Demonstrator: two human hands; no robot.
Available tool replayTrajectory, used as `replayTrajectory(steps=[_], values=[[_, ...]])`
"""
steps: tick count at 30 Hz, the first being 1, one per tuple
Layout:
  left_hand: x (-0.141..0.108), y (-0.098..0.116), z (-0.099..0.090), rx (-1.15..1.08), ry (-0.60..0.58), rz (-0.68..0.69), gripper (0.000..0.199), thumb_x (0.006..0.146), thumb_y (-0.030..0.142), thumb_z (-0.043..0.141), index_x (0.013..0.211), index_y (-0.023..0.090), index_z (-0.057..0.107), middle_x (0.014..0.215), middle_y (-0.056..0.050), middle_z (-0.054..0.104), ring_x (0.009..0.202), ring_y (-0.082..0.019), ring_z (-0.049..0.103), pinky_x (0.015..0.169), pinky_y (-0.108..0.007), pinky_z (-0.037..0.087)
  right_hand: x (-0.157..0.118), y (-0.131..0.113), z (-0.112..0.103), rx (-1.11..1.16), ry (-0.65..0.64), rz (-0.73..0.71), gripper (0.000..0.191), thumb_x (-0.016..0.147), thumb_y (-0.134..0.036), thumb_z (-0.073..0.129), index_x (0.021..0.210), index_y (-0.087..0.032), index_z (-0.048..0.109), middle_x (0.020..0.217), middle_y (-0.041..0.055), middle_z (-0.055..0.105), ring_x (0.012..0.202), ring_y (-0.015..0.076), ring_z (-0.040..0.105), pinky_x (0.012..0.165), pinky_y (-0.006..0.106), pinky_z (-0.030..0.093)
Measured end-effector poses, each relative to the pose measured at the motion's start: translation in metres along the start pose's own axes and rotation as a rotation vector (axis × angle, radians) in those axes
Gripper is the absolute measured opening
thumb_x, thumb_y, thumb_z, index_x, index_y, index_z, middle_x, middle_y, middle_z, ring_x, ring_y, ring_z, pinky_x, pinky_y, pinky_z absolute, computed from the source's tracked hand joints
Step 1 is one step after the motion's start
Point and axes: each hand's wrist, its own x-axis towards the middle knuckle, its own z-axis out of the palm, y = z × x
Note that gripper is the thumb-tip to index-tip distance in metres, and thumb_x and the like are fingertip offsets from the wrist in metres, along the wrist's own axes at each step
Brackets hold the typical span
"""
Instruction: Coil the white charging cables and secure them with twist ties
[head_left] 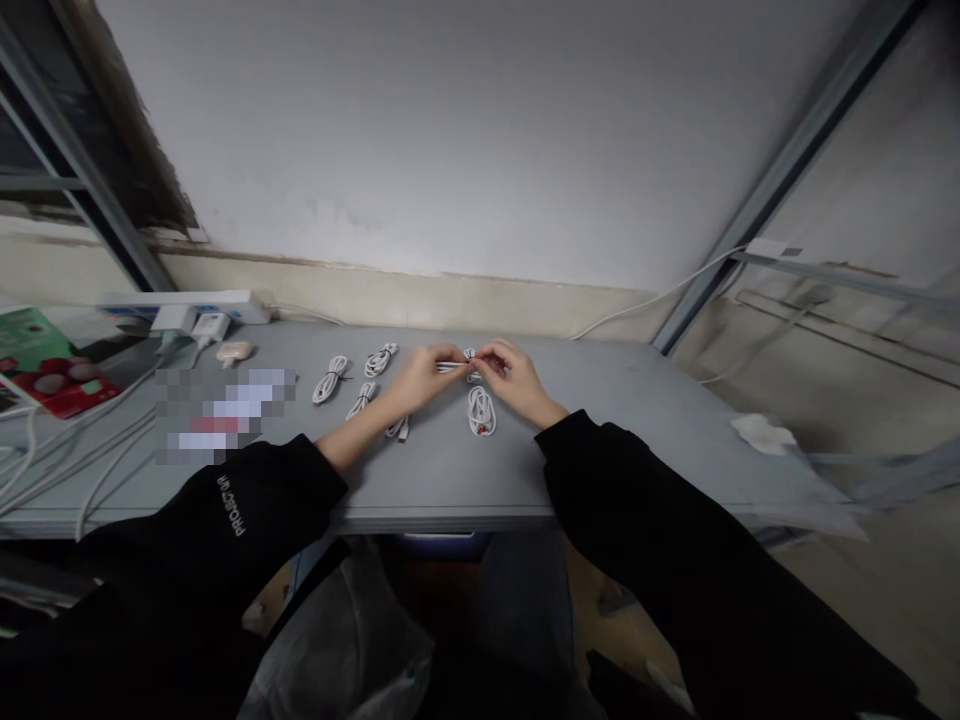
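Observation:
My left hand [426, 378] is closed on a bundled white cable [450, 367], held just above the grey table. The fingertips of my right hand [517, 378] are pinched together where the bundle ends, at a thin dark tie around it. Both hands almost touch there. Right below them lies a coiled white cable [481, 411]. Another white coil [472, 378] shows partly behind my fingers. To the left of my hands are more white coils: one at the outer left [330, 380], one farther back [381, 358], and others partly hidden by my left forearm.
A white power strip [244, 306] with plugged-in chargers [210, 328] stands along the wall. Nearby sit a small pinkish case [234, 351] and a red-green package [56, 365]. Loose cords cross the table's left side. A crumpled white tissue [763, 434] lies at the right.

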Motion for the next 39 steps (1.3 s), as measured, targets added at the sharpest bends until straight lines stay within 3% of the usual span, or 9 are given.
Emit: replayTrajectory(steps=[9, 17, 28, 34, 39], values=[[0.000, -0.006, 0.000, 0.084, -0.031, 0.034, 0.021, 0.085, 0.035, 0.059, 0.084, 0.016, 0.069, 0.087, -0.006, 0.074, 0.083, -0.018, 0.067, 0.077, -0.029, 0.049, 0.001, 0.005, -0.002, -0.139, -0.131, -0.078, 0.013, 0.093, -0.030, 0.053, 0.087, -0.019, 0.056, 0.083, 0.0014, 0.052, 0.069, 0.0131, 0.047, 0.068, 0.029, 0.041], [-0.002, -0.005, 0.001, 0.304, -0.044, 0.110, 0.016, 0.088, 0.030, 0.057, 0.087, 0.018, 0.069, 0.088, -0.006, 0.075, 0.083, -0.019, 0.068, 0.076, -0.029, 0.046, -0.004, -0.006, -0.001, -0.305, -0.250, -0.008, 0.016, 0.099, -0.031, 0.036, 0.088, -0.021, 0.042, 0.089, 0.0035, 0.048, 0.077, 0.0164, 0.047, 0.072, 0.032, 0.039], [-0.003, -0.003, 0.003, 0.451, -0.020, 0.160, 0.012, 0.088, 0.024, 0.057, 0.092, 0.016, 0.065, 0.086, -0.009, 0.071, 0.079, -0.021, 0.066, 0.071, -0.032, 0.046, -0.008, -0.019, 0.004, -0.573, -0.194, -0.076, 0.019, 0.101, -0.026, 0.031, 0.094, -0.020, 0.048, 0.095, 0.0073, 0.050, 0.070, 0.0158, 0.046, 0.060, 0.029, 0.036], [-0.006, 0.001, 0.008, 0.367, -0.022, 0.150, 0.019, 0.085, 0.018, 0.055, 0.100, 0.014, 0.064, 0.093, -0.011, 0.071, 0.085, -0.022, 0.065, 0.078, -0.035, 0.048, -0.008, -0.015, 0.006, -0.710, -0.146, -0.103, 0.022, 0.100, -0.022, 0.030, 0.095, -0.018, 0.051, 0.095, 0.0094, 0.054, 0.068, 0.0171, 0.048, 0.057, 0.030, 0.037], [-0.005, 0.009, 0.011, -0.001, 0.025, -0.024, 0.034, 0.076, 0.016, 0.056, 0.108, 0.013, 0.065, 0.103, -0.011, 0.071, 0.093, -0.021, 0.064, 0.083, -0.033, 0.048, -0.007, -0.011, 0.006, -0.727, -0.113, -0.151, 0.023, 0.100, -0.019, 0.030, 0.095, -0.017, 0.053, 0.093, 0.0102, 0.055, 0.073, 0.0191, 0.052, 0.058, 0.030, 0.041]])
